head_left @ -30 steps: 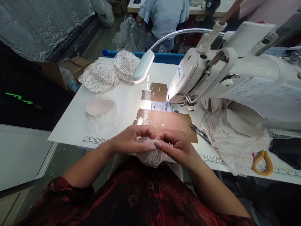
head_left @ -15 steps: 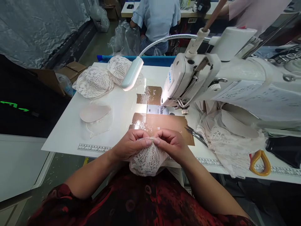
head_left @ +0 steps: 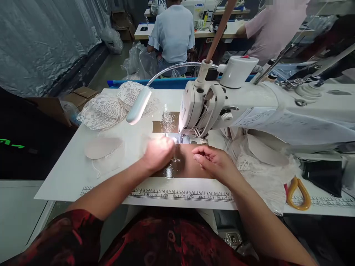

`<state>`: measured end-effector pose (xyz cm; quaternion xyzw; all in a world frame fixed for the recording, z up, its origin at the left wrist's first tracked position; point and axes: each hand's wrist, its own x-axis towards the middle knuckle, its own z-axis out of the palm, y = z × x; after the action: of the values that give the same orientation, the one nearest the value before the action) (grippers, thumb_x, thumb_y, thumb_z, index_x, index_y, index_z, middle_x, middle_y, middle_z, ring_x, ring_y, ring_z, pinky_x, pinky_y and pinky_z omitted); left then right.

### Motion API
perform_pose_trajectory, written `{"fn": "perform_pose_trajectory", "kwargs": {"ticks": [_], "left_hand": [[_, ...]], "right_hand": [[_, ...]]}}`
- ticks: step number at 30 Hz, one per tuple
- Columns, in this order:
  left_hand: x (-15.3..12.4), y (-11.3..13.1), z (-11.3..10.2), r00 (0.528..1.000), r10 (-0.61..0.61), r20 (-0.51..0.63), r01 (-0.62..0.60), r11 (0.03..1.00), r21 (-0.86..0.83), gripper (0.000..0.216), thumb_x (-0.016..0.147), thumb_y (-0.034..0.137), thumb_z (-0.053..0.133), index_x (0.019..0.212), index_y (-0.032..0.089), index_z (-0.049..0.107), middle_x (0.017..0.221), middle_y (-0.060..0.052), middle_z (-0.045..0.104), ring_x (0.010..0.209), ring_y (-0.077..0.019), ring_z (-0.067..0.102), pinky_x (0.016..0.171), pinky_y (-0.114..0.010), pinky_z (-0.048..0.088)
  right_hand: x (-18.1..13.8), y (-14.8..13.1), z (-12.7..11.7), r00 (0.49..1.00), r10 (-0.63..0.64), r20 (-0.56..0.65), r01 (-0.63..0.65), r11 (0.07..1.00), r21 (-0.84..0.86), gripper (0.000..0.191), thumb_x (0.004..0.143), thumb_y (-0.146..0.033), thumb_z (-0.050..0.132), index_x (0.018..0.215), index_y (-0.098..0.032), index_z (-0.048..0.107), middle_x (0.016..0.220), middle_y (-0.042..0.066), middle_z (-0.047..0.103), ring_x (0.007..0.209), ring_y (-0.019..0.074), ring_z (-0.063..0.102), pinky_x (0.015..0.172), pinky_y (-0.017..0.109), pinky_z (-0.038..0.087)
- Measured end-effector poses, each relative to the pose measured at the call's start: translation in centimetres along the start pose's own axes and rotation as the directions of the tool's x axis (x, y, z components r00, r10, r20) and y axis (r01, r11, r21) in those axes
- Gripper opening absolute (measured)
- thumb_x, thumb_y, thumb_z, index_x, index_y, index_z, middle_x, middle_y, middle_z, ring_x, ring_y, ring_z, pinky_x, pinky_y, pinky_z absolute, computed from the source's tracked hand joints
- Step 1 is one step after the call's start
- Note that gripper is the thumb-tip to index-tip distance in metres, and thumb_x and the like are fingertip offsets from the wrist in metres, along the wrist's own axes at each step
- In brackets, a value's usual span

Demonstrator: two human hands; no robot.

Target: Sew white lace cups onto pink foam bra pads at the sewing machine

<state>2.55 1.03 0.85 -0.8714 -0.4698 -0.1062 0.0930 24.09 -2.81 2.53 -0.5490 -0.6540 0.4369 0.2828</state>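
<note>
My left hand (head_left: 160, 152) is closed and smeared by motion, under the lamp light just left of the needle area of the white sewing machine (head_left: 191, 107). A pale blur shows beside it, and what its fingers hold is hidden. Loosely curled, my right hand (head_left: 212, 160) hovers over the right end of the brown taped patch (head_left: 188, 166), its thumb apart from the fingers and nothing visible between them. At the far left lie white lace cups (head_left: 102, 111). Nearer, a beige pad (head_left: 102, 147) rests with sheer lace around it.
A lamp head (head_left: 138, 105) hangs over the table on a bent neck. Right of the machine's needle lie heaped lace pieces (head_left: 257, 170), yellow-handled scissors (head_left: 298, 194) and a black flat object (head_left: 323, 177). A printed ruler (head_left: 177, 195) runs along the front edge. Other people sit beyond.
The lace cup that both hands pinched near my body no longer shows there. My hands have parted; the left moved forward towards the needle area, the right slightly aside. The camera view has shifted.
</note>
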Motion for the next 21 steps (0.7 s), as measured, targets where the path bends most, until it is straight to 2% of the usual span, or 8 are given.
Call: {"fn": "perform_pose_trajectory", "kwargs": {"ticks": [4, 7, 9, 12, 14, 16, 19, 21], "left_hand": [[1.0, 3.7, 3.2, 0.989, 0.114, 0.095, -0.117, 0.993, 0.025, 0.026, 0.086, 0.007, 0.04, 0.069, 0.011, 0.06, 0.062, -0.01, 0.059, 0.062, -0.0225, 0.055, 0.057, -0.034, 0.04], [0.3, 4.7, 2.9, 0.981, 0.159, 0.108, -0.163, 0.986, 0.026, 0.031, 0.091, 0.015, 0.037, 0.074, 0.008, 0.062, 0.066, -0.013, 0.06, 0.062, -0.0241, 0.055, 0.06, -0.037, 0.042], [-0.1, 4.7, 2.1, 0.977, 0.182, 0.113, -0.187, 0.982, 0.027, 0.032, 0.092, 0.016, 0.036, 0.076, 0.008, 0.062, 0.068, -0.013, 0.06, 0.062, -0.0237, 0.055, 0.063, -0.038, 0.043], [-0.1, 3.4, 0.9, 0.972, 0.189, 0.137, -0.178, 0.98, -0.088, 0.028, 0.091, 0.02, 0.041, 0.074, 0.012, 0.062, 0.068, -0.009, 0.06, 0.064, -0.0209, 0.055, 0.066, -0.035, 0.045], [0.3, 1.4, 0.1, 0.978, 0.138, 0.156, -0.103, 0.972, -0.212, 0.023, 0.089, 0.026, 0.047, 0.076, 0.016, 0.063, 0.071, -0.006, 0.06, 0.067, -0.0187, 0.056, 0.063, -0.031, 0.045], [1.0, -1.0, -0.6, 0.989, 0.038, 0.143, -0.002, 0.97, -0.242, 0.016, 0.087, 0.027, 0.052, 0.083, 0.017, 0.064, 0.079, -0.006, 0.062, 0.07, -0.0182, 0.056, 0.061, -0.028, 0.045], [1.9, -3.7, -1.8, 0.995, -0.099, 0.029, 0.102, 0.98, -0.169, 0.016, 0.087, 0.026, 0.052, 0.091, 0.017, 0.064, 0.1, -0.011, 0.063, 0.085, -0.0236, 0.056, 0.067, -0.032, 0.046], [2.2, -4.0, -2.2, 0.997, -0.06, -0.052, 0.048, 0.979, -0.196, 0.017, 0.088, 0.026, 0.051, 0.09, 0.017, 0.065, 0.105, -0.01, 0.064, 0.092, -0.024, 0.057, 0.074, -0.034, 0.046]], "right_hand": [[2.2, 0.1, 0.5, 0.992, -0.114, 0.046, 0.123, 0.941, -0.314, 0.023, 0.087, -0.029, 0.046, 0.089, -0.02, 0.067, 0.071, 0.001, 0.065, 0.068, 0.0167, 0.058, 0.065, 0.028, 0.042], [2.8, 1.1, 1.6, 0.968, -0.235, 0.085, 0.249, 0.882, -0.4, 0.027, 0.088, -0.019, 0.041, 0.096, -0.019, 0.067, 0.089, 0.005, 0.067, 0.086, 0.0189, 0.058, 0.073, 0.029, 0.041], [2.7, 1.8, 2.4, 0.952, -0.284, 0.117, 0.305, 0.828, -0.47, 0.03, 0.087, -0.013, 0.039, 0.098, -0.018, 0.066, 0.093, 0.007, 0.065, 0.089, 0.019, 0.056, 0.074, 0.028, 0.04], [2.4, 2.3, 3.2, 0.943, -0.29, 0.161, 0.326, 0.721, -0.611, 0.028, 0.086, -0.01, 0.04, 0.097, -0.016, 0.065, 0.09, 0.008, 0.061, 0.084, 0.0192, 0.053, 0.072, 0.029, 0.039], [2.2, 2.2, 3.4, 0.941, -0.28, 0.188, 0.331, 0.657, -0.677, 0.028, 0.086, -0.01, 0.039, 0.097, -0.016, 0.064, 0.09, 0.008, 0.059, 0.082, 0.0194, 0.05, 0.07, 0.029, 0.037], [2.2, 2.0, 3.4, 0.94, -0.27, 0.207, 0.334, 0.616, -0.713, 0.031, 0.083, -0.005, 0.039, 0.098, -0.016, 0.064, 0.09, 0.008, 0.058, 0.081, 0.0192, 0.047, 0.068, 0.03, 0.035], [2.2, 1.9, 3.2, 0.943, -0.255, 0.215, 0.329, 0.599, -0.73, 0.036, 0.077, 0.001, 0.039, 0.097, -0.017, 0.064, 0.089, 0.007, 0.056, 0.08, 0.0186, 0.045, 0.066, 0.029, 0.034], [2.2, 2.0, 3.2, 0.942, -0.261, 0.211, 0.329, 0.601, -0.728, 0.034, 0.079, -0.001, 0.04, 0.098, -0.017, 0.064, 0.091, 0.007, 0.056, 0.08, 0.0186, 0.044, 0.065, 0.029, 0.033]]}}
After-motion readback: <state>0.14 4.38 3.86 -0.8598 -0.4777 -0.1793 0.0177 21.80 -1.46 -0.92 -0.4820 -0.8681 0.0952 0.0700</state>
